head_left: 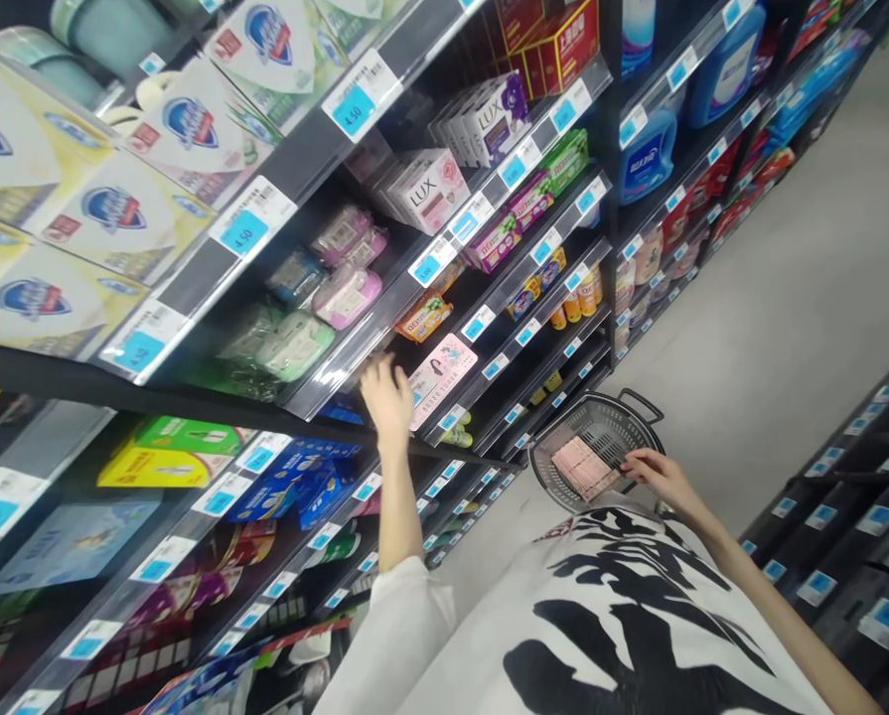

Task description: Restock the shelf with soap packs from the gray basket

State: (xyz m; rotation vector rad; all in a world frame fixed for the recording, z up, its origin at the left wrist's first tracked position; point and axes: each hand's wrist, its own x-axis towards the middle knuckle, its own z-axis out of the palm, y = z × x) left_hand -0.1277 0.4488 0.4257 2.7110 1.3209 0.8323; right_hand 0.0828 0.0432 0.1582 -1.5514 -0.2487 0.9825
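Observation:
My left hand [388, 402] reaches into a shelf on the left, palm down, with its fingers apart and their tips blurred. Just right of it lies a pink printed box [444, 377] at the shelf's front. Behind that box is an orange soap pack [423, 316]. Lower right, my right hand [657, 474] has its fingers closed at the side of a dark grey shopping basket [544, 472]; the exact grip is partly hidden. Inside the basket lies a pale pink pack [584, 467].
Above stand LUX soap boxes [429, 191], wrapped soap dishes [295, 343] and white-and-yellow soap boxes [127, 214]. Shelf edges with price tags [242, 230] project near my left arm. Blue detergent bottles [647, 157] stand farther along. Grey floor [772, 298] runs between the shelf rows.

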